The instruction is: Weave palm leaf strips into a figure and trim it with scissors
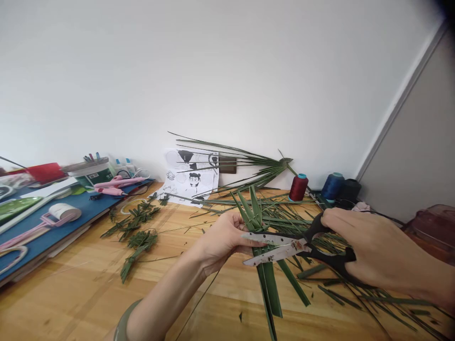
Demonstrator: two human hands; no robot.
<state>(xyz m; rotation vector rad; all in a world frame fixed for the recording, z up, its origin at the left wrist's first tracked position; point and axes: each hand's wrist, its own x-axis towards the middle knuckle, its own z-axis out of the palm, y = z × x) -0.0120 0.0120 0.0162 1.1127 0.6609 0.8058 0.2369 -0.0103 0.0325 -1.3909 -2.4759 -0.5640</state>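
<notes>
1. Well left of the hands, dark leaf pieces (142, 239) lie on the wooden table (88, 293); they look bunched and folded, with neither hand on them.
2. The left hand (222, 237) pinches the plait (265, 272) between thumb and fingers, near the middle of the view and raised over the table.
3. The plait seems partly done: its strips are interlaced around the grip, while pointed ends stand up above and long flat tails hang below, not yet trimmed.
4. The scissors (295, 245) lie across the plait with blades parted, next to the left thumb; whether their edges touch the leaf is hard to tell.
5. The right hand (362, 241) is curled around the black handles.
6. On the surface at far left, a blue board (90, 203) bears a white roll (66, 212), a pink glue gun (112, 183) and a tub (90, 171) with pens.
7. Beyond the left hand, printed sheets (194, 182) rest by the white wall (227, 71); a fan leaf (273, 166) spreads partly over them.
8. Farther right, loose strips (280, 221) litter the table around the scissors, with red (298, 187), blue (332, 186) and black spools (350, 191) behind.
9. At far right, a reddish box (432, 229) sits below a grey panel (419, 118).
</notes>
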